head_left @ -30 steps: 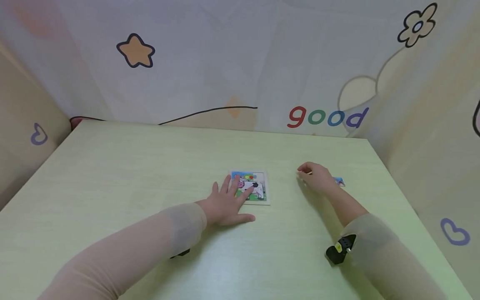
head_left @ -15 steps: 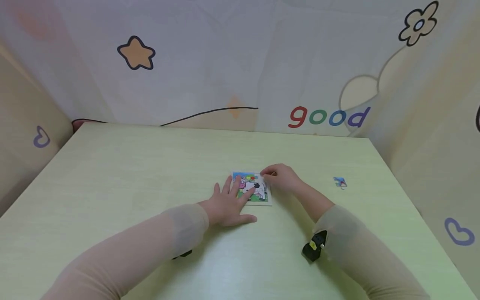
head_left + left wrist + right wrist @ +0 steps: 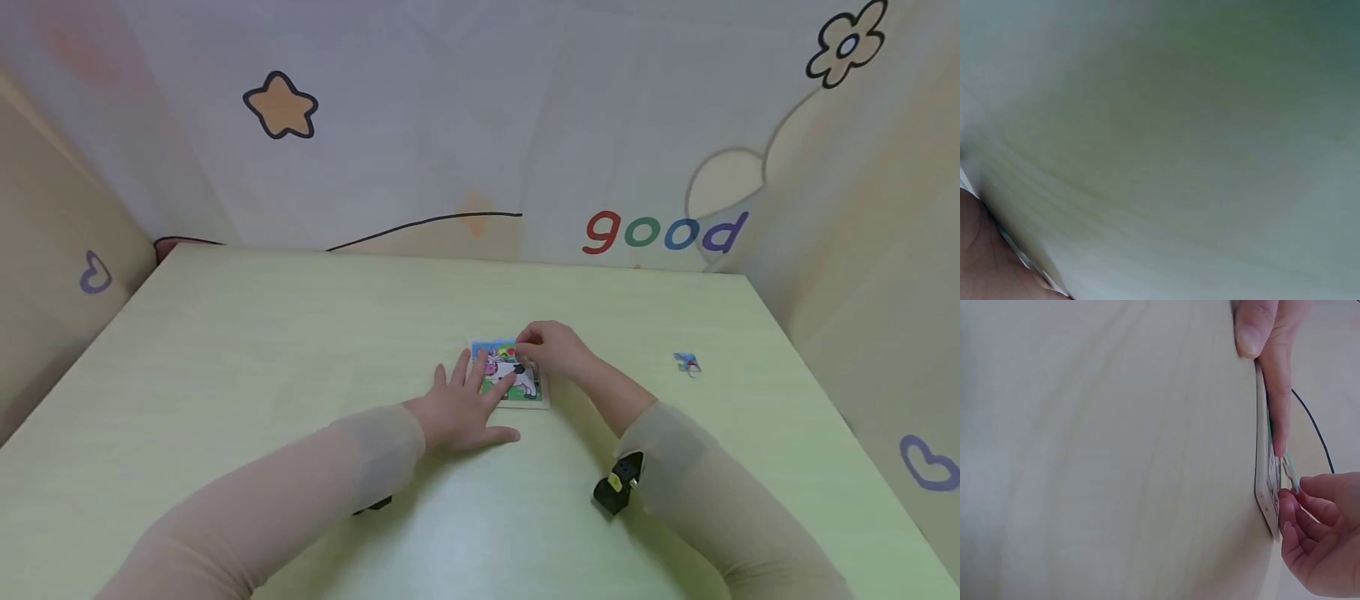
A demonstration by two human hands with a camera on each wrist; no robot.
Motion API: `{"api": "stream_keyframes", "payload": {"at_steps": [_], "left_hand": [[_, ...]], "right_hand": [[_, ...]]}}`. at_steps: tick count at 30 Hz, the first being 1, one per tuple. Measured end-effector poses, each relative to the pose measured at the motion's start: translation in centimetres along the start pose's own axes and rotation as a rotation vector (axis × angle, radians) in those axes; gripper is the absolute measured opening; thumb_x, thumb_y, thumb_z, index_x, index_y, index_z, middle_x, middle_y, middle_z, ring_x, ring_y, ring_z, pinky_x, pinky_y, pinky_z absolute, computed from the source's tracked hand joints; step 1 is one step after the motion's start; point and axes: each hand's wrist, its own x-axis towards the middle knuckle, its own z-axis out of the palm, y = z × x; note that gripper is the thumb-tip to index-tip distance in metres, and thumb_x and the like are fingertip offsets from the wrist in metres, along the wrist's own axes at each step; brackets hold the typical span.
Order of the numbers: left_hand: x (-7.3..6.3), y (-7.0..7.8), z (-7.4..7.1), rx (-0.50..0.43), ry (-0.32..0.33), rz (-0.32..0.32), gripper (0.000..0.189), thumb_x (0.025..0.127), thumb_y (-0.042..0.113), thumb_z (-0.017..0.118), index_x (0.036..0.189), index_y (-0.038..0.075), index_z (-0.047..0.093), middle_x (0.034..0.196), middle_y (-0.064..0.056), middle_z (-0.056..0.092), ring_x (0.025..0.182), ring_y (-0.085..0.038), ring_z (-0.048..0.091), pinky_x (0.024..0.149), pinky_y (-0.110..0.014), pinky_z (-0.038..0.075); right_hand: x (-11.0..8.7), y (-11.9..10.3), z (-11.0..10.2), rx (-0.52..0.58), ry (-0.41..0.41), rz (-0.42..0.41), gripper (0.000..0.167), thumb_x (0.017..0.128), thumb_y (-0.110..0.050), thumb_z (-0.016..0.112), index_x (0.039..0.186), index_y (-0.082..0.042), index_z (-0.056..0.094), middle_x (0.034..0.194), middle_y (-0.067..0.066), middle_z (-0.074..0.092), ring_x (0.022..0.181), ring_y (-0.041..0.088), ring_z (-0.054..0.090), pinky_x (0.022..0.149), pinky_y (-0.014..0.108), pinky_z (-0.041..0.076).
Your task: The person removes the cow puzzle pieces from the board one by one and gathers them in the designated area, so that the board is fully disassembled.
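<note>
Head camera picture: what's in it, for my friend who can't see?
A person's left grip rests spread partly over a cow puzzle, and the curled right grip is at its top right corner. A loose piece lies farther right on the pale table.

Soft, even light fills the head view, with a pale sheen on the near table [image 3: 480, 542] and faint shadows beside the left sleeve [image 3: 285, 492] and right sleeve [image 3: 720, 492]. The backdrop [image 3: 412, 125] dims toward the lower left. Of the 2 wrist views, the left is murky and blurred; the right is hazy, a soft shadow beside the puzzle board [image 3: 1262, 456]
</note>
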Motion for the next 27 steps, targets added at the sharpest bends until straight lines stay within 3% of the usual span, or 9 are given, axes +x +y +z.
{"api": "stream_keyframes", "payload": {"at_steps": [10, 18, 27], "left_hand": [[0.1, -0.1, -0.3, -0.003, 0.005, 0.005, 0.083, 0.085, 0.075, 0.025, 0.151, 0.03, 0.005, 0.154, -0.018, -0.008, 0.139, -0.041, -0.006, 0.104, -0.063, 0.012], [0.2, -0.1, -0.3, 0.01, 0.006, -0.003, 0.083, 0.084, 0.076, 0.024, 0.151, 0.03, 0.005, 0.154, -0.018, -0.007, 0.139, -0.041, -0.006, 0.104, -0.062, 0.013], [0.0, 0.0, -0.1, 0.02, 0.009, -0.004, 0.082, 0.085, 0.075, 0.023, 0.151, 0.03, 0.003, 0.154, -0.018, -0.008, 0.139, -0.04, -0.005, 0.104, -0.062, 0.012]], "right_hand": [[0.2, 0.5, -0.6, 0.126, 0.072, 0.049, 0.022, 0.093, -0.017, 0.059, 0.109, -0.004, 0.064, 0.106, 0.012, 0.063, 0.097, 0.025, 0.056, 0.088, 0.034, 0.046], [-0.6, 2.6, -2.1, 0.217, 0.086, 0.101, 0.024, 0.094, -0.019, 0.058, 0.112, -0.004, 0.063, 0.106, 0.012, 0.065, 0.09, 0.024, 0.059, 0.076, 0.028, 0.049], [-2.1, 5.2, -3.4, 0.261, 0.091, 0.118, 0.027, 0.094, -0.017, 0.056, 0.115, 0.0, 0.06, 0.107, 0.016, 0.064, 0.092, 0.026, 0.058, 0.084, 0.033, 0.049]]}}
